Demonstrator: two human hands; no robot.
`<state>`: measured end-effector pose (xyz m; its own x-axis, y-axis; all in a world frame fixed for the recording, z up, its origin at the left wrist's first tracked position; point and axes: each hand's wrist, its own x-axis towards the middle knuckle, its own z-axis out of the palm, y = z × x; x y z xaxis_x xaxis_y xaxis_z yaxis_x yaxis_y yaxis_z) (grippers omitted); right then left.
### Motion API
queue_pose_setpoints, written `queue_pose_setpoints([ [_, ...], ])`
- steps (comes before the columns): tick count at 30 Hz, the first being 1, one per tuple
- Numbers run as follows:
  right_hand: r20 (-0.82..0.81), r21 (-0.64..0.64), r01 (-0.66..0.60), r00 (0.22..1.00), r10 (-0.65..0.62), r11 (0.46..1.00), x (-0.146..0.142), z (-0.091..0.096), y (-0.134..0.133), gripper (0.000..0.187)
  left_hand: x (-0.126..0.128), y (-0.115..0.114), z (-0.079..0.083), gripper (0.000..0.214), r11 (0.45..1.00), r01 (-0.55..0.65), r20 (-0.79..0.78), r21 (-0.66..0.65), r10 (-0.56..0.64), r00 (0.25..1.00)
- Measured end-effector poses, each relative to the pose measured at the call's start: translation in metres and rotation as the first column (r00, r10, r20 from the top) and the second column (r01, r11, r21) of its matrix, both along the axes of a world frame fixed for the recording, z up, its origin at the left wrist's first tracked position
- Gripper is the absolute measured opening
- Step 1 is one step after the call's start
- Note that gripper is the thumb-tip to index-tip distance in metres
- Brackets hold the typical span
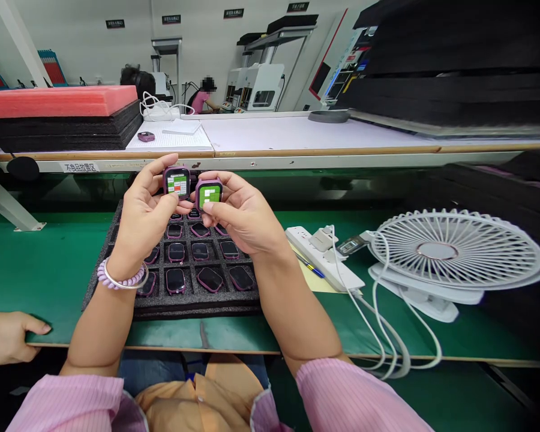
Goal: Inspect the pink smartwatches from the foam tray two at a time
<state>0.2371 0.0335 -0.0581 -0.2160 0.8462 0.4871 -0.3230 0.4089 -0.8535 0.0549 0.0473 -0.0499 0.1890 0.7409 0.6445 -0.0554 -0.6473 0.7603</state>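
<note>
My left hand grips a purple smartwatch body, thumb on its lit screen of white, green and red blocks. Right beside it, my right hand holds a second purple smartwatch body with a mostly green screen showing white blocks, the thumb at its lower edge. Both screens face me, and neither watch has a strap that I can see. Beneath my hands lies a dark grey foam tray whose compartments hold several more purple watch bodies with dark screens. My hands and forearms cover part of the tray.
To the right are a white power strip with cables, a blue pen and a white fan. Another person's hand rests at the bench's left edge. The shelf holds pink foam and one purple watch body.
</note>
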Motion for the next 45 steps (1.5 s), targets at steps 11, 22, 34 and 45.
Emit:
queue_pose_setpoints([
  [11, 0.002, -0.002, 0.018, 1.000, -0.018, 1.000, 0.0022, -0.0038, 0.0051, 0.044, -0.0003, 0.0002, -0.0007, 0.051, 1.000, 0.000, -0.018, 0.022, 0.000, 1.000],
  [22, 0.025, -0.024, 0.052, 0.998, -0.051, 0.998, 0.0003, -0.0004, 0.0004, 0.045, 0.0007, -0.0050, 0.0032, 0.051, 0.999, -0.013, -0.037, -0.031, 0.012, 0.999],
  [34, -0.025, -0.082, 0.037, 0.999, -0.039, 0.996, 0.0026, 0.0019, 0.0005, 0.043, 0.0019, -0.0042, 0.0052, 0.044, 0.995, 0.005, 0.015, -0.099, -0.004, 1.000],
  [45, -0.021, -0.094, 0.042, 0.999, -0.044, 0.995, 0.0021, 0.0012, 0.0034, 0.044, 0.0008, -0.0074, 0.0071, 0.020, 0.993, -0.028, 0.013, -0.114, 0.030, 0.999],
])
